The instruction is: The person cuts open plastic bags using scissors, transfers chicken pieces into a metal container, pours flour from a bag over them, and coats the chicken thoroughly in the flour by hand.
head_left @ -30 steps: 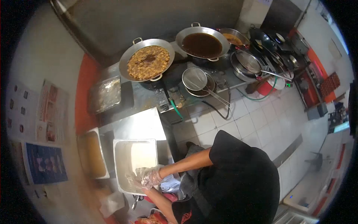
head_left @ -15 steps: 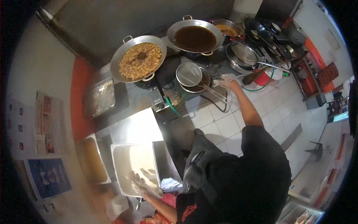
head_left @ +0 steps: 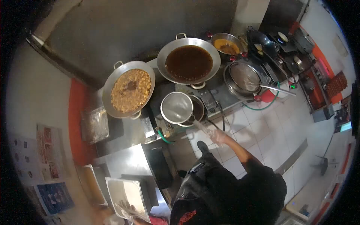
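- Steel long desk (head_left: 117, 131): runs along the dark wall; supports two woks, the tray and the pan.
- Near desk (head_left: 135, 159): metal, lower left; supports the tub.
- Dark wok (head_left: 161, 62): steel, two-handled, filled with dark brown liquid.
- Food wok (head_left: 107, 93): two-handled, left of the dark wok; contains a chunky golden-brown mix.
- Tub (head_left: 116, 190): rectangular, at the lower edge of the view.
- Tray (head_left: 94, 127): shallow, rectangular, left of the food wok.
- Pan (head_left: 214, 42): right of the dark wok; contents orange and brown.
- Pot (head_left: 204, 108): round, below the dark wok, at the front edge of the long desk; partly hidden by the strainer.
- Strainer (head_left: 176, 107): round mesh with long handle; overlaps the left part of the pot in the head view. Contact with the pot cannot be determined.
- Right hand (head_left: 217, 135): gloved in clear film; grasps the strainer by its handle. Finger detail is blurred.
- Left hand (head_left: 126, 208): clear-gloved, over the tub; fingers extended, grip released. Contact with the contents cannot be determined.
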`<state>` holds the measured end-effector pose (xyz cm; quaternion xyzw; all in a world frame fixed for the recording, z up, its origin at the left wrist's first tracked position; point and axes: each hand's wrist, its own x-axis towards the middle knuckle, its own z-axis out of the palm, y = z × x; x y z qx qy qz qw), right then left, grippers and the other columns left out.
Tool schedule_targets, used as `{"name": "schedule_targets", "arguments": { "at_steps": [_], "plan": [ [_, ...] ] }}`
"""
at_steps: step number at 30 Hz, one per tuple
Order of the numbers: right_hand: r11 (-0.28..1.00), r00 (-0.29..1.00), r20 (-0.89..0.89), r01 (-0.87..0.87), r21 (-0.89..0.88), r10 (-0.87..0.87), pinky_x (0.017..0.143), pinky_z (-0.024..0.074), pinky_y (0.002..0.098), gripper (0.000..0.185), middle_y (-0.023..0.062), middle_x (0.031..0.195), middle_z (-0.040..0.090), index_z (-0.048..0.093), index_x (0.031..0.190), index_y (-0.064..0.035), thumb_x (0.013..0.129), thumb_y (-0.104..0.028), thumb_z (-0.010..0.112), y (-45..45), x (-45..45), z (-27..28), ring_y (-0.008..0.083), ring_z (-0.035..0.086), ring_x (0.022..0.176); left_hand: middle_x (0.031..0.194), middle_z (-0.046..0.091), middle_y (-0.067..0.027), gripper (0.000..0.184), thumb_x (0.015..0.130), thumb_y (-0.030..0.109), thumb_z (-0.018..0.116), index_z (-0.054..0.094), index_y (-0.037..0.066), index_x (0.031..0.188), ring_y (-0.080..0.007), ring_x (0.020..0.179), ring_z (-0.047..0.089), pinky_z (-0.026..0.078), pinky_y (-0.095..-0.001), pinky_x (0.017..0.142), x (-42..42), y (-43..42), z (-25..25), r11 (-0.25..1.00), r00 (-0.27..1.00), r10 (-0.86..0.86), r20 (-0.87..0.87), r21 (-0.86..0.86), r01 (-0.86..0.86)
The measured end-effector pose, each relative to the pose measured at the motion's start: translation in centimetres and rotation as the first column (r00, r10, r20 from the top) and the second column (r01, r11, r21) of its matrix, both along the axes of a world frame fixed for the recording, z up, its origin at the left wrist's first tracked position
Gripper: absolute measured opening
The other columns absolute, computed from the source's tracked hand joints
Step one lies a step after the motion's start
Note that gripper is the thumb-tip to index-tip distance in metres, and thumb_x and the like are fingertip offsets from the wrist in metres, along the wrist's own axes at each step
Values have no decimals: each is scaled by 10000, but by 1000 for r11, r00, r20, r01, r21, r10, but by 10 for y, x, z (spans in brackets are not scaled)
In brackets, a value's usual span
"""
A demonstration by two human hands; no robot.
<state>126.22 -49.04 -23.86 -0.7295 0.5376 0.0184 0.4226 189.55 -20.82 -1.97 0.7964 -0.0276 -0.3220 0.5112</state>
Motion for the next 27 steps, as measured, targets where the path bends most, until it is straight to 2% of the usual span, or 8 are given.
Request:
{"name": "schedule_targets", "arguments": {
  "at_steps": [1,4,11,12,14,17,21,27],
  "plan": [
    [971,962,-240,-175,-163,133,813,499,383,220,145,889,626,607,1013,-71,857,-184,499,-1,-1,37,299,609,845,1418,399,14,730,833,689,419,381,213,1386,-211,1265,400,296,-427,994,-1,9,-8,999,999,39,4,-37,-39],
    [971,990,133,69,-229,-39,769,482,414,277,180,924,592,590,927,-60,929,-278,420,-26,-12,235,315,588,864,1436,383,-1,738,808,680,474,410,203,1368,-227,1302,370,276,-438,1029,-36,-14,-4,993,993,120,-13,-16,-120],
    [788,956,8,246,-565,-293,801,495,384,250,189,989,623,609,1000,-4,851,-168,492,-227,-167,198,305,621,898,1478,318,-30,683,857,598,451,364,195,1401,-274,1367,268,167,-474,1100,-97,-42,-1,977,992,54,118,-210,-28],
    [730,885,-405,-118,-673,-229,790,504,395,238,212,906,642,618,950,15,812,-136,497,-256,-160,238,323,632,885,1488,298,-41,666,875,568,439,339,193,1417,-288,1383,234,134,-485,1114,-90,-53,-13,970,982,163,95,-197,-142],
    [505,863,-441,-275,-818,-245,787,507,391,172,213,881,645,647,870,8,783,-71,520,-317,-184,191,334,634,878,1508,254,-31,653,905,543,396,270,197,1444,-298,1397,190,98,-501,1116,-83,-50,-44,938,991,87,105,-343,-47],
    [789,745,-642,-278,-547,-182,786,508,389,159,202,892,649,660,865,-2,753,-58,562,-350,-171,198,326,636,880,1510,240,-44,654,909,549,388,266,193,1444,-302,1391,197,99,-514,1108,-124,-97,-2,947,984,166,62,-289,-142],
    [716,783,-621,-408,-567,-46,801,507,376,201,193,927,655,665,901,2,730,-76,594,-390,-202,108,316,638,903,1496,263,-59,674,899,548,414,272,176,1443,-340,1359,241,128,-532,1094,-156,-104,19,946,967,200,157,-288,-149],
    [930,829,-551,-269,-249,92,793,507,414,276,216,995,644,630,967,11,807,-201,554,-331,-121,216,333,635,941,1504,253,-78,683,893,529,426,287,146,1442,-375,1357,238,153,-553,1084,-171,-77,21,901,931,331,153,-346,-263]
  ]
}}
